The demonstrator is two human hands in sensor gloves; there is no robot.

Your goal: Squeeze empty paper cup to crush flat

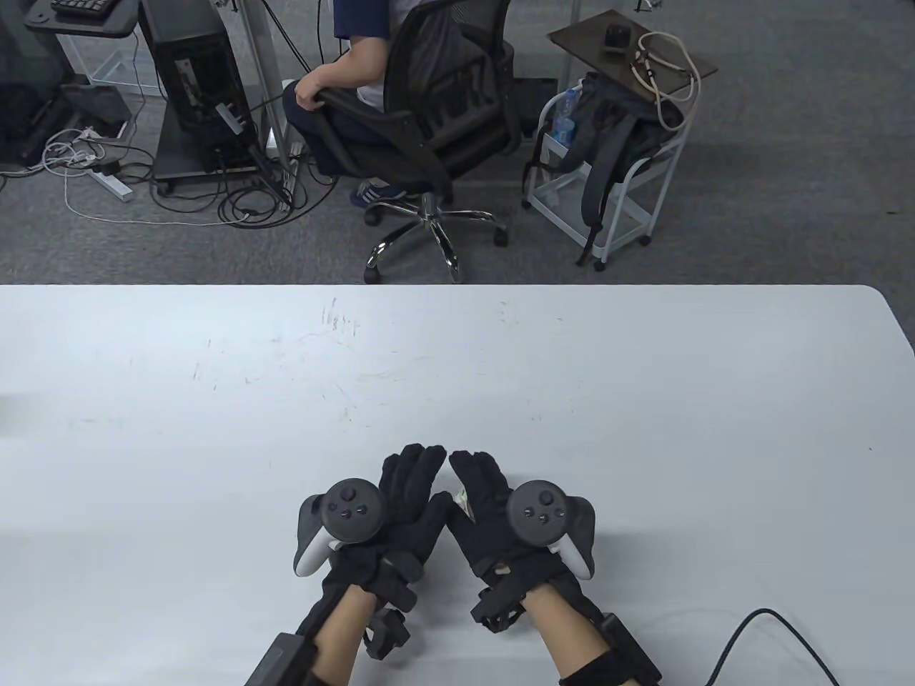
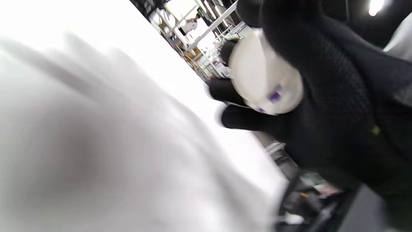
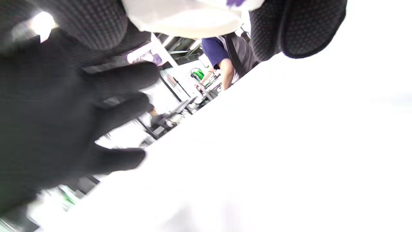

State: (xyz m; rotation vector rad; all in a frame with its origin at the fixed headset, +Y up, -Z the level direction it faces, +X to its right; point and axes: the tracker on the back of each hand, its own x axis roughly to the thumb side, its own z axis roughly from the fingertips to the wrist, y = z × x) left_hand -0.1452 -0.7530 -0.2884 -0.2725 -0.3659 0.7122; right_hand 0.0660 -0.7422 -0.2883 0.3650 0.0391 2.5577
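A white paper cup [image 1: 463, 500] with purple marks is squeezed between my two gloved palms, low over the front middle of the white table [image 1: 214, 429]. Only a sliver of it shows in the table view. My left hand [image 1: 411, 493] presses on it from the left and my right hand [image 1: 480, 493] from the right, fingers stretched forward with the tips nearly meeting. In the left wrist view the cup [image 2: 264, 77] shows as a rounded white shape against black glove [image 2: 328, 96]. In the right wrist view its rim [image 3: 186, 16] sits at the top between gloved fingers [image 3: 289, 29].
A black cable [image 1: 772, 629] lies on the table at the front right. Beyond the table's far edge [image 1: 457, 286], a person sits in an office chair [image 1: 443, 107] and a white trolley [image 1: 607, 179] stands to its right.
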